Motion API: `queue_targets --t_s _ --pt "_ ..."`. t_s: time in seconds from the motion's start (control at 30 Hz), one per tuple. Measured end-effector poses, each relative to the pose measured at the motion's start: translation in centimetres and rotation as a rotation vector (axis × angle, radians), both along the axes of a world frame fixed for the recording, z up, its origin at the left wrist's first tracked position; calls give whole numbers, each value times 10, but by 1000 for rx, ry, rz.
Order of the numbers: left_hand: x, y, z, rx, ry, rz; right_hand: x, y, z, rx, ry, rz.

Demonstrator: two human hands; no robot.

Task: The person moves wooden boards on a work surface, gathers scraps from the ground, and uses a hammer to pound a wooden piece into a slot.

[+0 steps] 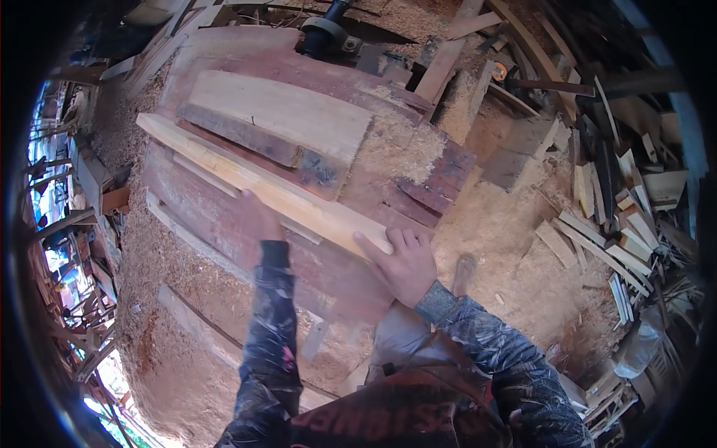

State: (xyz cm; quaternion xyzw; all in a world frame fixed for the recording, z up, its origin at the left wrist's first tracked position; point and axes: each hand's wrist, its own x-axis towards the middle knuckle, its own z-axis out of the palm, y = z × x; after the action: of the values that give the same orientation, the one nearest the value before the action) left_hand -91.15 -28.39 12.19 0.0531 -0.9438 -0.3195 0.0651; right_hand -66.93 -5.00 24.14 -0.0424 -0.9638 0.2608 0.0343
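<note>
A long pale wooden plank (258, 185) lies slantwise on a worn reddish wooden work surface (175, 175), from the far left toward my body. My right hand (407, 261) grips its near right end, the thumb laid over the wood and the other fingers curled at the end. Beside the plank's near edge is my left hand (259, 218), blurred; its fingers cannot be made out well, nor whether they touch the wood. Just beyond the plank rests a wide light board (280, 104) with a dark, rough near edge.
Sawdust (403, 149) heaps at the surface's right part. A black cylindrical tool part (323, 36) stands at the far edge. Several cut wood offcuts (631, 243) pile at the right, near a clear plastic bag (641, 347). A long wood strip (198, 321) lies at the lower left.
</note>
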Motion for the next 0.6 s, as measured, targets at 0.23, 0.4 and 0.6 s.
queue_targets --t_s 0.23,0.4,0.6 --pt "13 58 64 130 65 264 -32 -23 13 -49 76 11" --pt "-4 66 74 121 -102 303 -49 -30 10 -80 12 2" --pt "-42 37 55 45 -40 291 -76 -47 3 -112 -28 14"
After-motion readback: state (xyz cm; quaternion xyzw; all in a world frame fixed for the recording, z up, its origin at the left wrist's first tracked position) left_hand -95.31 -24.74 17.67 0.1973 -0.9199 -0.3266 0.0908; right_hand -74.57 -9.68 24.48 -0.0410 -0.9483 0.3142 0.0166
